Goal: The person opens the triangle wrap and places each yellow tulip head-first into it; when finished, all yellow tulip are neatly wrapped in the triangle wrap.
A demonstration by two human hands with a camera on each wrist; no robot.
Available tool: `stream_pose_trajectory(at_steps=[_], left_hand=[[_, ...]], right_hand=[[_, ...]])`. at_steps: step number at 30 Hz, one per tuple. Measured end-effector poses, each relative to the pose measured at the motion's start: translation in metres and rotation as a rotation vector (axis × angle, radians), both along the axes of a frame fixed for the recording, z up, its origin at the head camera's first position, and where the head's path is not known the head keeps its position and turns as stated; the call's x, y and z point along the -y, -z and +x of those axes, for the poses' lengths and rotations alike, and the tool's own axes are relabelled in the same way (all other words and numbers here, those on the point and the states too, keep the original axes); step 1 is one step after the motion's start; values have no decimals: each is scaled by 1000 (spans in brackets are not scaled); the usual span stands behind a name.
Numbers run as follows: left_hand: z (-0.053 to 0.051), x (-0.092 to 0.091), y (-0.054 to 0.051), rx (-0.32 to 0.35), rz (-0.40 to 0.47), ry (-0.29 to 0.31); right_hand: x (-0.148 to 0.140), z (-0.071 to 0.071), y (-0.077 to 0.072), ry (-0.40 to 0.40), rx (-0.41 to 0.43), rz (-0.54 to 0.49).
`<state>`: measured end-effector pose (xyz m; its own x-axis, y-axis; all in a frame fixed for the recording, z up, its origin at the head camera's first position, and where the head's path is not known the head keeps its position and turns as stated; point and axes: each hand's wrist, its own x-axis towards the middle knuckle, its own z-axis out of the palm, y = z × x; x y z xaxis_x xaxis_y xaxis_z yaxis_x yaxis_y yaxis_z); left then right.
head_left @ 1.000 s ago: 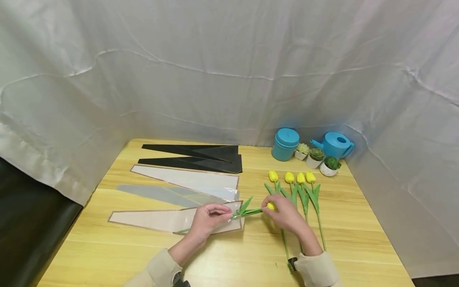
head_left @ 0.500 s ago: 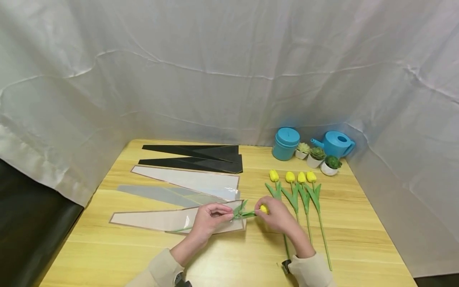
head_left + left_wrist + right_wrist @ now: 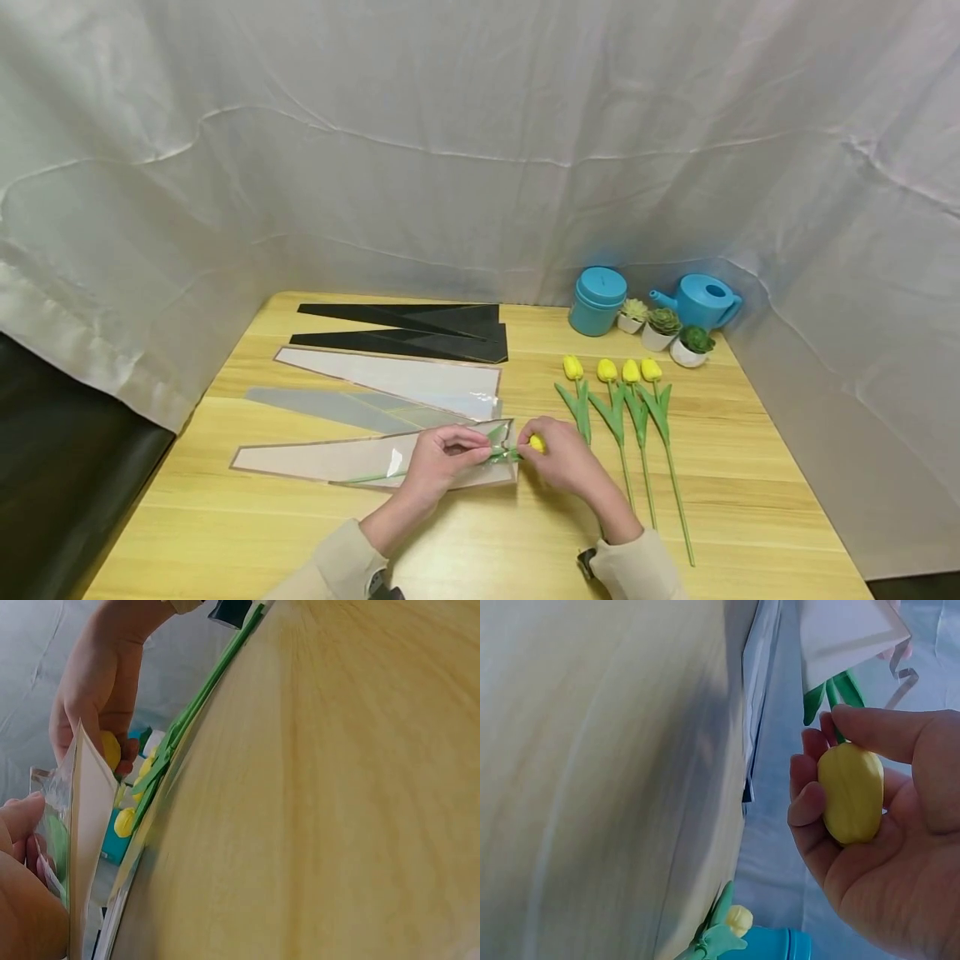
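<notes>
A yellow artificial tulip (image 3: pixel 537 443) lies partly inside a white flower sleeve (image 3: pixel 315 461) with a clear front and a pinkish-brown border. Its green stem and leaves show through the clear film. My left hand (image 3: pixel 438 458) pinches the sleeve near its wide mouth, slightly above the table. Just outside that mouth, my right hand (image 3: pixel 561 454) pinches the stem right under the bloom. In the right wrist view the tulip bloom (image 3: pixel 851 793) rests against the palm, thumb and fingers meeting on the stem. The left wrist view shows the sleeve (image 3: pixel 91 802) raised on edge, its film bulging.
Several yellow tulips (image 3: pixel 607 371) lie side by side at the right. Behind them stand a blue canister (image 3: pixel 597 304), potted succulents (image 3: pixel 662 323) and a blue watering can (image 3: pixel 703 304). Black sleeves (image 3: pixel 465 343), another white sleeve (image 3: pixel 397 379) and a grey translucent sleeve (image 3: pixel 322 404) lie farther back.
My right hand has moved left, sliding the tulip deeper into the sleeve; its leaves are now under the film. The left hand stays nearly in place, still holding the sleeve.
</notes>
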<state>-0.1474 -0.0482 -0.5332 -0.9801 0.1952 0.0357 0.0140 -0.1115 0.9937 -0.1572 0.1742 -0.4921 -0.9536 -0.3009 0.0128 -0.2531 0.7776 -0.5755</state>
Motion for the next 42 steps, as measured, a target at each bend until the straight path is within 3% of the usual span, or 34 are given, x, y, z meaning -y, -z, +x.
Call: stream_pose_trajectory(at_steps=[10,17,21,34,42], left_hand=[[0,-2,-3,23,-7,-17],[-1,-2,-5,-24,2,-30],[0,-2,-6,-64,2,-44],[-1,-1,-4,-110,8,-24],[-1,-2,-7,-112,6,-43]], right_hand=[[6,1,1,26,-21,0],[-1,1,-1,30,1,-51],[-6,1,-4,78,10,-71],[7,4,-5,97,-19,-57],[8,4,-7,121,-14,-92]])
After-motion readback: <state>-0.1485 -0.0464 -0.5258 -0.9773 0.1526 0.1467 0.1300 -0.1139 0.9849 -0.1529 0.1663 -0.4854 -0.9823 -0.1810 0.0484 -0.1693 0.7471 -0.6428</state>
